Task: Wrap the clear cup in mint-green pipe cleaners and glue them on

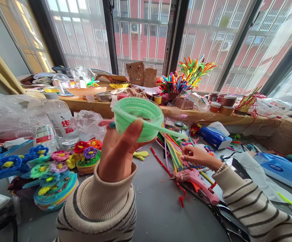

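Observation:
My left hand (118, 151) is raised in front of me, fingers wrapped round a clear round container coiled with light green pipe cleaner (137, 116); a loose green end sticks out to the right. My right hand (195, 155) rests low on the grey table, fingertips pinched at the pile of coloured pipe cleaners (172, 149); what it pinches is too small to name. A pink hot glue gun (198, 181) lies just in front of that hand.
Finished pipe-cleaner flowers and coiled mats (50, 171) fill the left of the table. A water bottle (60, 117) and plastic bags stand behind them. A blue tissue pack (215, 136) lies right. Jars, bowls and upright pipe cleaners (186, 75) line the window shelf.

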Demonstrator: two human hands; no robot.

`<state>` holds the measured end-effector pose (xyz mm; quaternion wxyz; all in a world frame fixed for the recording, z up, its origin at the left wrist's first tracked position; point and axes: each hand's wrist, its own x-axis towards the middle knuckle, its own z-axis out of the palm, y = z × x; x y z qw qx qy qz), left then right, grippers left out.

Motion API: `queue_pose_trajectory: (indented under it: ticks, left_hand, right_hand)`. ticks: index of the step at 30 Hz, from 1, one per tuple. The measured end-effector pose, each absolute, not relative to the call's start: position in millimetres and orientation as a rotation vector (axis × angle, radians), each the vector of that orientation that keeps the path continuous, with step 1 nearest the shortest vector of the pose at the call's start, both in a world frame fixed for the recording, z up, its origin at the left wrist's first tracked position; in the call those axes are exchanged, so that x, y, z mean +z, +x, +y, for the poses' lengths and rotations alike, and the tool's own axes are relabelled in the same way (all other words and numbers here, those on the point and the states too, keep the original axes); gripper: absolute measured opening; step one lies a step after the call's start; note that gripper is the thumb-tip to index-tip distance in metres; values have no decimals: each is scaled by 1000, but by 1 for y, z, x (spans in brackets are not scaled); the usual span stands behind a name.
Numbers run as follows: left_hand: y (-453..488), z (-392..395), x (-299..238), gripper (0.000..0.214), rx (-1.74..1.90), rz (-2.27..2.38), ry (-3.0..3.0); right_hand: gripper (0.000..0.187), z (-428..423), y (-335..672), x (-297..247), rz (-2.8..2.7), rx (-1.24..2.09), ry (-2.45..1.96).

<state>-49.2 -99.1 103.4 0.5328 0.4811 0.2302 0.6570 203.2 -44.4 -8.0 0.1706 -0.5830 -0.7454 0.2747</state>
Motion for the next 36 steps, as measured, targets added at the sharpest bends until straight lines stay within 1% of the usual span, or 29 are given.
queue_pose_trajectory:
  ticks: [5, 10, 12, 24, 31, 36]
  left_hand:
    - [-50, -99, 105, 46, 1522, 512, 1177]
    - [-50, -98, 103, 36, 1549, 545, 1188]
    - [-50, -98, 103, 35, 1553, 570, 1193]
    - [-49, -99, 104, 40, 1589, 512, 1149]
    - [-51, -95, 102, 51, 1590, 544, 1175]
    - [-52, -95, 102, 48, 1622, 585, 1149]
  right_hand:
    - [43, -42, 203, -11, -2098, 765, -1643]
    - [43, -43, 202, -10, -2077, 736, -1637]
    - [43, -43, 201, -10, -2071, 717, -1638]
    - [45, -44, 198, -8, -2066, 590, -1638]
    - [44, -47, 201, -10, -2055, 551, -1662]
    - [41, -47, 203, -12, -2057, 527, -1664]
